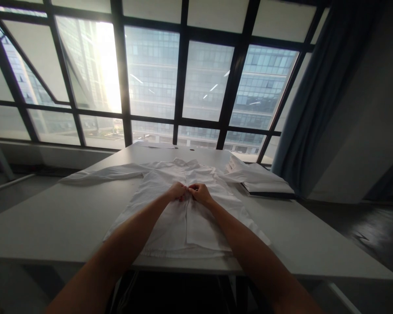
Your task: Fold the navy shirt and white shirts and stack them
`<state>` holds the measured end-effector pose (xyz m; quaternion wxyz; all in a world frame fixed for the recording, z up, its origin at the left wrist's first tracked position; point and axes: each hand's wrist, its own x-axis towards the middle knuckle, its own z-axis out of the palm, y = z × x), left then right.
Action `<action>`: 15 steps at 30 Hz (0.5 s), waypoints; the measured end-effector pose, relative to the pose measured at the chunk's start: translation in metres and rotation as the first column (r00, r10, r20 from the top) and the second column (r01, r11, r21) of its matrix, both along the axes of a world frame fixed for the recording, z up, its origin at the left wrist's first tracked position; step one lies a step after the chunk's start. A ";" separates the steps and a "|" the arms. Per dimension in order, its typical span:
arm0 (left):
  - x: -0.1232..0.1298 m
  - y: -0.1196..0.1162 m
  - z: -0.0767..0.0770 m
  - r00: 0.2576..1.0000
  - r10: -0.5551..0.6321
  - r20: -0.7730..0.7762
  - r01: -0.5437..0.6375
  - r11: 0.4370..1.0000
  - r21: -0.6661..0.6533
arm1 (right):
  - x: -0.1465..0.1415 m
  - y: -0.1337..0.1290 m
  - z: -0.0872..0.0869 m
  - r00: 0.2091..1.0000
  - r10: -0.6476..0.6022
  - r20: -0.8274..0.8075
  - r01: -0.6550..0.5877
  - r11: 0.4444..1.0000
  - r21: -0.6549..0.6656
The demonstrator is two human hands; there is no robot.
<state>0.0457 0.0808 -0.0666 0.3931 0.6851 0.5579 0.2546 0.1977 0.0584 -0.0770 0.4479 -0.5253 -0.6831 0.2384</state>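
A white long-sleeved shirt (163, 222) lies spread on the table, its collar toward the window and its hem by the near edge. One sleeve stretches out to the left; the other reaches right, toward a pile of white cloth. At the middle of the front opening, my left hand (177, 191) and my right hand (199, 192) meet with fingers pinched on the shirt's front edges. The fingertips nearly touch each other. Whatever small part lies between them, such as a button, is too small to make out.
The white table (62, 222) ends just in front of me. On its right stands a stack of folded white garments (258, 176) over a dark flat board (268, 194). A white sheet (157, 145) lies at the far edge. Beyond are windows and a blue curtain (314, 109).
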 end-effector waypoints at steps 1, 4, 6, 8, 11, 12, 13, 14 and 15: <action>0.000 0.001 -0.002 1.000 0.001 0.000 -0.001 1.000 0.002 | -0.001 0.000 -0.001 0.999 0.001 -0.040 -0.002 1.000 -0.031; 0.001 0.003 -0.005 1.000 -0.001 0.005 0.001 1.000 0.004 | -0.002 0.000 -0.002 0.988 -0.006 -0.155 -0.015 0.991 -0.134; 0.002 0.002 -0.004 1.000 -0.009 0.014 0.009 1.000 0.002 | -0.002 0.001 -0.002 0.983 -0.002 -0.183 -0.027 0.987 -0.156; 0.003 -0.002 -0.002 1.000 -0.016 0.024 0.016 1.000 0.000 | -0.002 0.001 -0.001 0.987 0.000 -0.161 -0.024 0.989 -0.148; 0.004 -0.008 0.004 0.999 -0.018 0.039 0.018 1.000 -0.001 | 0.000 0.002 0.001 0.997 -0.016 -0.075 0.005 0.989 -0.149; 0.004 -0.010 0.006 0.999 -0.016 0.044 0.016 1.000 -0.001 | 0.000 0.002 0.002 0.999 -0.019 -0.036 0.014 0.989 -0.149; 0.004 -0.011 0.007 0.999 -0.014 0.047 0.014 1.000 -0.001 | 0.000 0.002 0.002 1.000 -0.023 0.005 0.024 0.989 -0.145; 0.004 -0.012 0.008 0.999 -0.012 0.047 0.012 1.000 -0.004 | 0.000 0.002 0.003 0.999 -0.028 0.047 0.034 0.991 -0.133; 0.004 -0.013 0.009 0.999 -0.011 0.046 0.011 1.000 -0.007 | 0.000 0.002 0.003 0.996 -0.036 0.087 0.045 0.993 -0.109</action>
